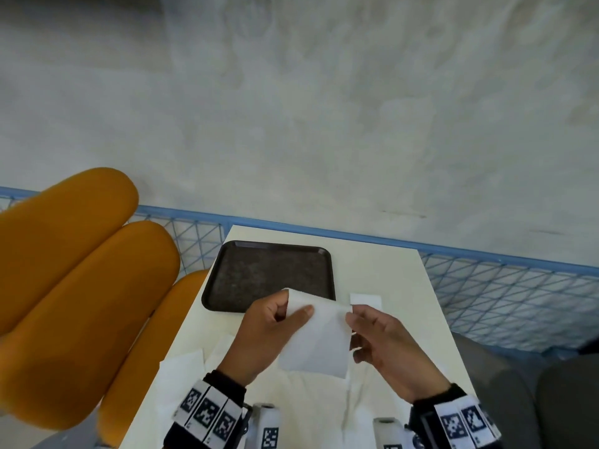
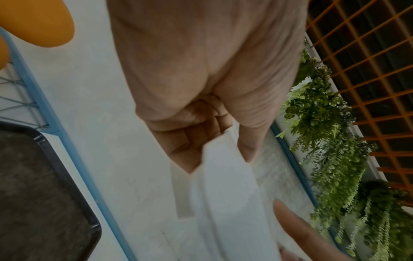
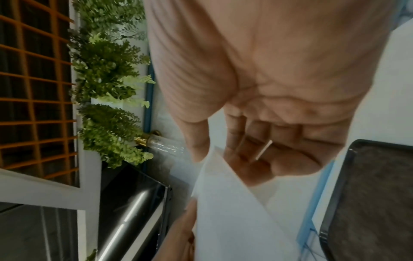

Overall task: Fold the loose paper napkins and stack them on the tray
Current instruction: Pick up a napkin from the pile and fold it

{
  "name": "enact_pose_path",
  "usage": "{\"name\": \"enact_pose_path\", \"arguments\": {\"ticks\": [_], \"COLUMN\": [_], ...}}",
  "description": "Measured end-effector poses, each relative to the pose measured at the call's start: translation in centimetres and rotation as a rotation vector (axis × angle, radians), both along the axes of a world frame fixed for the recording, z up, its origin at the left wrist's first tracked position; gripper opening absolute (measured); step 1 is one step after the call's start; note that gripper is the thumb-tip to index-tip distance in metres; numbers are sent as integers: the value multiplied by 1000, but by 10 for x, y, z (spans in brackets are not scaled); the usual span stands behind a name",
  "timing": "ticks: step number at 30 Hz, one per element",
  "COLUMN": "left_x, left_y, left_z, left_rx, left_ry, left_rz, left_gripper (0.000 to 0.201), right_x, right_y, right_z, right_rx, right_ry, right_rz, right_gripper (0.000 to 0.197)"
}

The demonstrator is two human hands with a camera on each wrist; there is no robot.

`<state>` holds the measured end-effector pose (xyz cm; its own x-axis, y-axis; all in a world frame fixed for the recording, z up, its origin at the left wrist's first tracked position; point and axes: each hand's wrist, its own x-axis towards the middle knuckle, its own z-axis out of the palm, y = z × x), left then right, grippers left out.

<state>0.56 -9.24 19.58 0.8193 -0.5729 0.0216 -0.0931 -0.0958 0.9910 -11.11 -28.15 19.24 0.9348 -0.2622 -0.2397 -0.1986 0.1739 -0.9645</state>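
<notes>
A white paper napkin (image 1: pixel 319 338) hangs above the table between both hands. My left hand (image 1: pixel 275 322) pinches its upper left edge, thumb on top. My right hand (image 1: pixel 366 332) pinches its upper right corner. The left wrist view shows the napkin (image 2: pixel 225 190) held between thumb and curled fingers; the right wrist view shows the napkin (image 3: pixel 232 217) the same way. A dark brown tray (image 1: pixel 269 273) with nothing on it lies just beyond the hands. More loose white napkins (image 1: pixel 311 403) lie on the table under the wrists, and a small folded white piece (image 1: pixel 366 300) lies right of the tray.
The white table (image 1: pixel 382 264) is narrow, with a blue wire-mesh railing (image 1: pixel 505 293) behind and right of it. An orange padded chair (image 1: pixel 74 286) stands close on the left. Green plants (image 2: pixel 330 134) hang by an orange lattice.
</notes>
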Motion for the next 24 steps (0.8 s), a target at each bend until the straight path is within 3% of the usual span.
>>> {"name": "enact_pose_path", "arguments": {"ticks": [3,8,10,14,17,19,21,24], "left_x": [-1,-1,0,0,0,1,3,3], "left_y": [3,6,8,10,10,11,14,16], "left_z": [4,10,12,14,14,13,13,16], "left_rx": [-8,-26,-10,9,7,33,56,18], "left_ry": [2,-43,-54,-99,-123,-153,-221,-270], "left_rz": [-17,-21,-11,-10,-27,0,13,33], "left_gripper": [10,12,11,15,25,7,37,42], "right_x": [4,7,8,9,7,6,6,7], "right_y": [12,22,25,30,27,26,26,24], "right_z": [8,19,23,26,21,20,22,23], "right_rx": [-65,-155,-215,-244,-534,-662,-705,-759], "right_ry": [-111,-190,-224,-286,-288,-309,-331,-353], "right_rz": [-68,-139,-199,-211,-177,-192,-223,-268], "right_gripper": [18,8,17,58,40,25,21,20]}}
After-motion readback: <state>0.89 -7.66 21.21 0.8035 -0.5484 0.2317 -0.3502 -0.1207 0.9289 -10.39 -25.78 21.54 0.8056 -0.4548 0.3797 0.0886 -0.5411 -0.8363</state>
